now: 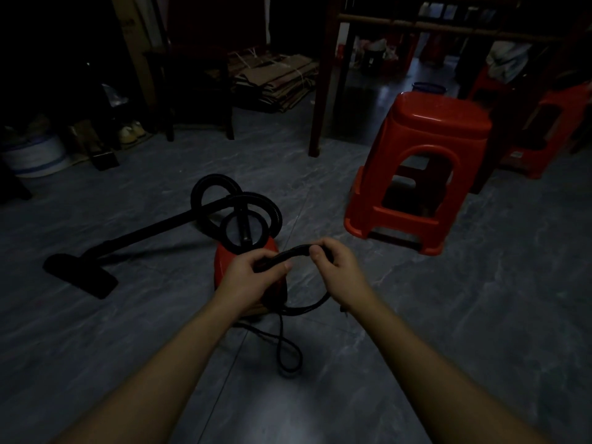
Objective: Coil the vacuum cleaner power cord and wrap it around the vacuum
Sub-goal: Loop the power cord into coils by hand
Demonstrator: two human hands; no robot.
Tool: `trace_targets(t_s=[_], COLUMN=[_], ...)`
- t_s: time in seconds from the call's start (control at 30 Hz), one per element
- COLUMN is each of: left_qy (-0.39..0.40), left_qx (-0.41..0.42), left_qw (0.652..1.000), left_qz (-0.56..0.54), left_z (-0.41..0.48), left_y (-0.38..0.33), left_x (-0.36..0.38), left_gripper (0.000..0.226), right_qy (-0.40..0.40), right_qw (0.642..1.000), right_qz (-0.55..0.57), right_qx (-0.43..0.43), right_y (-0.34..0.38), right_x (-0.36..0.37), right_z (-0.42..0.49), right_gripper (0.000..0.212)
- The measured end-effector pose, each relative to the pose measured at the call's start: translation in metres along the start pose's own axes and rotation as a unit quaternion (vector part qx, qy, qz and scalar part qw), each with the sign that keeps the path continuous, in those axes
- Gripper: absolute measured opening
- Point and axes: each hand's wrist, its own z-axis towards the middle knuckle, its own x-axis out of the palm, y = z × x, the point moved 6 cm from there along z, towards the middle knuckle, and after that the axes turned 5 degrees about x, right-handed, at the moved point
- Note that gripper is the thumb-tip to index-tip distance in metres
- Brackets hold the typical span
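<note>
Covering the lower view, the grey marble-patterned tile floor (pixel 448 315) carries every item. The red moulded-plastic stool (pixel 439 123) stands to the right of and beyond the vacuum. The red canister vacuum cleaner body (pixel 227 267) sits on the floor directly beneath the hands and is partly hidden by them. Its black corrugated hose (pixel 205 187) is looped on top of and behind the vacuum. The black rigid wand with flat floor nozzle (pixel 80 277) lies to the vacuum's left.

The black power cord (pixel 291 251) is held as a short, thick bunch just above the vacuum. One arc hangs off the vacuum's right side, and a slack loop lies on the floor on its near side.

The left hand (pixel 253 274) grasps one end of the bunch with its fingers curled round it. The right hand (pixel 336 264) pinches the other end between thumb and fingers.

Assessment: coiling appears partly complete. Remaining steps are to gather the slack loop and then wrap the cord around the vacuum, where no turns are visible yet.
</note>
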Motion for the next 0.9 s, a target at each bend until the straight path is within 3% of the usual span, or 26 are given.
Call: trace_targets(t_s=[0.17,0.43,0.6,0.9], left_qy=[0.000,-0.008,0.008,-0.038], left_qx=[-0.023,-0.098,-0.085,-0.052], left_qw=[0.998,0.973,0.978,0.990], left_qz=[-0.052,-0.207,-0.193,-0.122], left_z=[-0.002,-0.008,-0.007,-0.003], left_y=[-0.002,-0.009,-0.006,-0.006], left_x=[-0.001,0.009,0.008,-0.006], left_gripper=[0.017,0.037,0.026,0.020], right_qy=[-0.057,-0.077,-0.077,-0.019], right_qw=[0.996,0.994,0.996,0.999], right_qz=[0.063,0.073,0.044,-0.004], right_qx=[0.033,0.036,0.033,0.030], right_y=[-0.005,-0.007,-0.006,-0.013], right_x=[-0.020,-0.019,-0.018,-0.015], right_z=[0.006,0.005,0.003,0.000], right_gripper=[0.028,0.028,0.027,0.023])
